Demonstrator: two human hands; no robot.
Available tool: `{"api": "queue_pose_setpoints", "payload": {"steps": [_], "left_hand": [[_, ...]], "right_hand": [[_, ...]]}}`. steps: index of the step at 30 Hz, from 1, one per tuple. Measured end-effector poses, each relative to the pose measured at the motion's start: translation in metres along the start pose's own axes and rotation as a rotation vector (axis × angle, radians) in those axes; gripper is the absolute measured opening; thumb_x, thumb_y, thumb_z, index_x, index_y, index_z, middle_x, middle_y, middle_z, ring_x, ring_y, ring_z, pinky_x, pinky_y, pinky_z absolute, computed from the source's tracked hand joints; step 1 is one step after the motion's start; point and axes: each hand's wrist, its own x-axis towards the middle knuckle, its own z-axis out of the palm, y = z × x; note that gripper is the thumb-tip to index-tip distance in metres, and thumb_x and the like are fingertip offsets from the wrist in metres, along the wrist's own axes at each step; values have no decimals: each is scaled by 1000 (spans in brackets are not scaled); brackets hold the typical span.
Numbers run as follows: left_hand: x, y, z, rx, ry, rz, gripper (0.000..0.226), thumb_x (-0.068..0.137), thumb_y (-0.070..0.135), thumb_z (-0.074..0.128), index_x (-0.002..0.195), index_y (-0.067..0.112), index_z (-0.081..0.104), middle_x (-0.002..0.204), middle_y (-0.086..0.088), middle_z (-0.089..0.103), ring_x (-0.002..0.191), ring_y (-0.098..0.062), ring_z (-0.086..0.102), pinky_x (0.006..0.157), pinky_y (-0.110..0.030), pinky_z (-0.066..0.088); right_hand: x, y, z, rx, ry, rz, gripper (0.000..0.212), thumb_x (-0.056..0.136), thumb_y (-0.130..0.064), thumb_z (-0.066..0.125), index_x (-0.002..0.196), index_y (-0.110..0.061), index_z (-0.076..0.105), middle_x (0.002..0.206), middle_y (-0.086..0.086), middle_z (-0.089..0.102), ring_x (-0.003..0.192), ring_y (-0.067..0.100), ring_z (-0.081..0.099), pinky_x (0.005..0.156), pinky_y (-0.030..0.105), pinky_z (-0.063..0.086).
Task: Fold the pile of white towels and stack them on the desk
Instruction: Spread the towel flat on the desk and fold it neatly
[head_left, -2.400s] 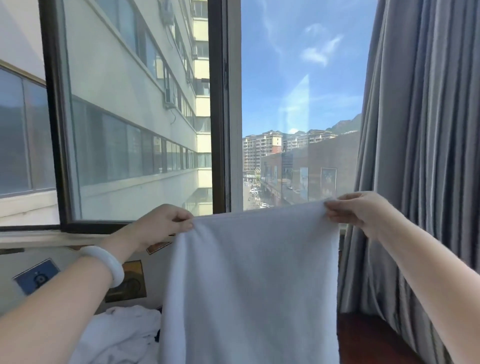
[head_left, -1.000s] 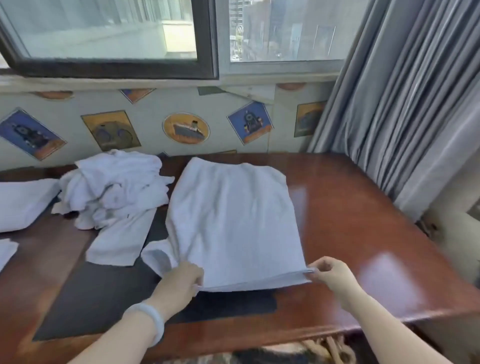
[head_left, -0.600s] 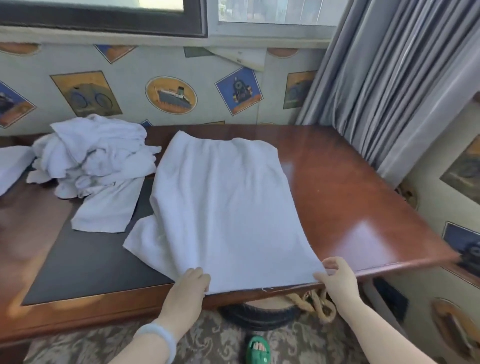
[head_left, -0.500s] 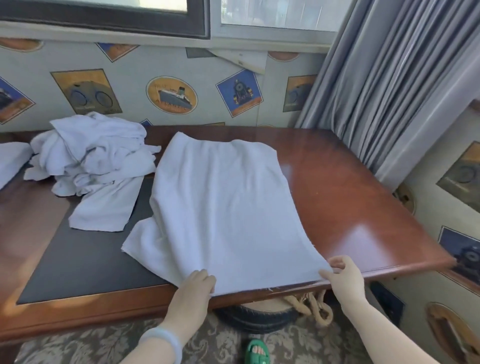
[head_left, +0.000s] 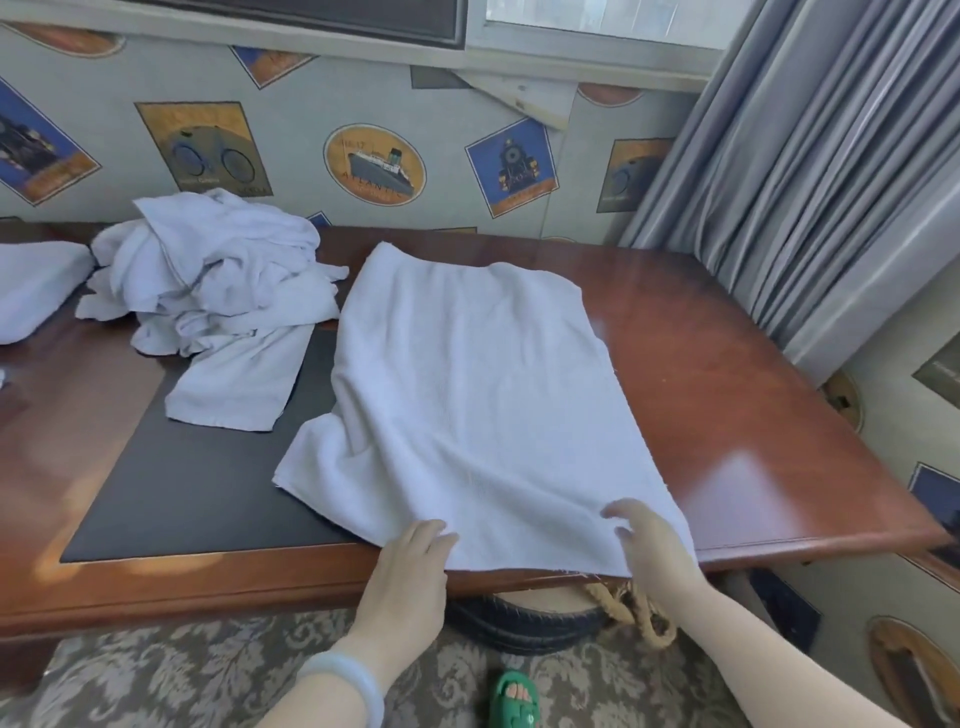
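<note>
A white towel (head_left: 467, 389) lies spread flat on the wooden desk (head_left: 737, 415), its near edge at the desk's front rim and its left corner bunched on the black mat (head_left: 197, 483). My left hand (head_left: 410, 561) rests with its fingers on top of the towel's near left edge; the thumb is hidden. My right hand (head_left: 649, 545) lies on the near right part of the towel with fingers spread, gripping nothing. A crumpled pile of white towels (head_left: 208, 275) sits at the back left. A folded white towel (head_left: 31, 286) lies at the far left.
Grey curtains (head_left: 810, 156) hang at the right behind the desk. A wall with picture wallpaper (head_left: 374, 161) runs along the back. Below the desk edge are a black tyre with rope (head_left: 545, 618), patterned carpet and a foot in a green slipper (head_left: 514, 701).
The towel went from held up at the window to laid flat on the desk. Since half a second ago my right hand let go of the right corner and moved inward onto the towel.
</note>
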Motion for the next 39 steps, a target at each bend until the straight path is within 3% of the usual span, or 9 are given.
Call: {"api": "queue_pose_setpoints", "payload": {"steps": [4, 8, 11, 21, 24, 28, 32, 36, 39], "left_hand": [[4, -44, -23, 62, 87, -361, 63, 87, 0, 41, 148, 10, 31, 151, -8, 35, 139, -27, 32, 114, -38, 32], [-9, -85, -36, 150, -263, -484, 86, 90, -3, 35, 157, 29, -8, 164, -4, -8, 150, -32, 2, 119, -53, 20], [-3, -82, -47, 162, -418, -474, 86, 91, -4, 35, 156, 36, -5, 164, -5, -14, 151, -33, -6, 117, -61, 19], [2, -74, -48, 187, -459, -525, 90, 91, -4, 42, 157, 33, -6, 164, -9, -13, 151, -34, -5, 113, -63, 25], [1, -74, -48, 209, -418, -515, 82, 92, -2, 42, 157, 28, 2, 162, -14, 4, 149, -35, 9, 110, -54, 36], [3, -85, -59, -6, -134, -541, 44, 93, 3, 36, 131, 21, 49, 125, -4, 47, 112, -23, 46, 92, -36, 47], [14, -120, -70, -240, 199, -771, 30, 95, 0, 41, 122, 13, 48, 125, -8, 46, 113, -28, 48, 97, -41, 47], [30, -154, -71, -264, 124, -798, 50, 98, 10, 53, 145, 11, 38, 137, -14, 39, 128, -32, 40, 109, -41, 35], [36, -169, -67, -321, 156, -807, 45, 94, 12, 60, 137, 19, 50, 122, -8, 39, 121, -28, 44, 105, -38, 39]], "right_hand": [[5, -29, 33, -260, -289, -154, 55, 103, -5, 37, 155, -20, 26, 162, -5, 21, 147, 14, 24, 116, 22, 18], [5, -45, 40, -319, -254, -226, 76, 94, 9, 36, 157, -29, 15, 165, -4, 5, 151, 19, 13, 119, 26, 18], [7, -62, 51, -391, -237, -347, 74, 98, 3, 37, 158, -27, 5, 166, -2, -3, 152, 20, 5, 120, 27, 12], [2, -100, 92, -395, -276, -472, 72, 94, 9, 35, 157, -24, 21, 166, -1, 5, 152, 18, 6, 122, 34, 5], [-3, -95, 90, -366, -244, -456, 73, 91, 11, 35, 154, -25, 31, 164, -4, 14, 151, 16, 14, 121, 30, 12], [16, -108, 87, -293, -166, -428, 65, 88, 10, 36, 133, -30, 57, 151, -9, 43, 137, 13, 41, 114, 23, 29], [54, -128, 94, -197, 11, -528, 63, 88, 16, 34, 135, -20, 57, 148, -5, 46, 139, 14, 38, 111, 18, 27], [86, -138, 136, -217, -12, -666, 53, 95, 4, 47, 144, -17, 49, 154, -4, 39, 143, 19, 37, 118, 23, 21], [77, -138, 165, -197, -30, -783, 51, 96, -3, 32, 144, -9, 49, 150, 0, 42, 141, 17, 36, 119, 28, 16]]}}
